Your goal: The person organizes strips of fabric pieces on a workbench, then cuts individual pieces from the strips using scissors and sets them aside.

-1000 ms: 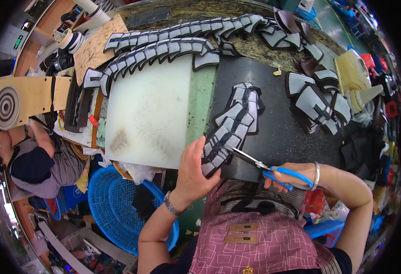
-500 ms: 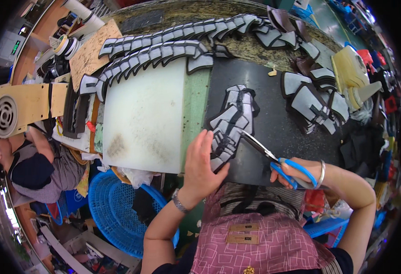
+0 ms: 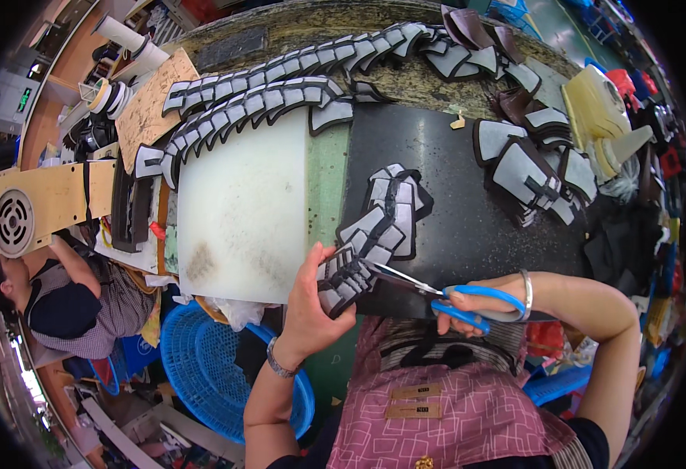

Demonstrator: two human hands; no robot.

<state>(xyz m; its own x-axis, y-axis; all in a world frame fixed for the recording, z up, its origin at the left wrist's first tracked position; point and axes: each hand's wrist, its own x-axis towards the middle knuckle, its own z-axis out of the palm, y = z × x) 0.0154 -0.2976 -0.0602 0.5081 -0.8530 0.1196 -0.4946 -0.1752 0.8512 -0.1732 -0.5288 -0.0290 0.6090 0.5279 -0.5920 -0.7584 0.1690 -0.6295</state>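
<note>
A joined run of grey pieces with black edges (image 3: pixel 384 223) lies bent on the black board, its near end narrow and made of small segments. My left hand (image 3: pixel 312 305) is closed on that near end, thumb on the near side and fingers along the left. In my right hand (image 3: pixel 507 297) are scissors with blue handles (image 3: pixel 464 319), fingers through the loops. The blades point left, and their tips touch or overlap the small segments beside my left fingers. Whether the tips are cutting anything, I cannot make out.
Long rows of similar grey pieces (image 3: pixel 257 94) lie along the back, and another pile (image 3: pixel 524 172) sits right. A white cutting board (image 3: pixel 241 203) is left of the black board (image 3: pixel 452 187). A yellowish container (image 3: pixel 597 102) stands right; a blue basket (image 3: pixel 202 367) is below left. Another person (image 3: pixel 77 305) sits left.
Both hands have moved left and slightly nearer to me. The grey pieces have shifted the same way, and the scissor tips are now at the small end segments.
</note>
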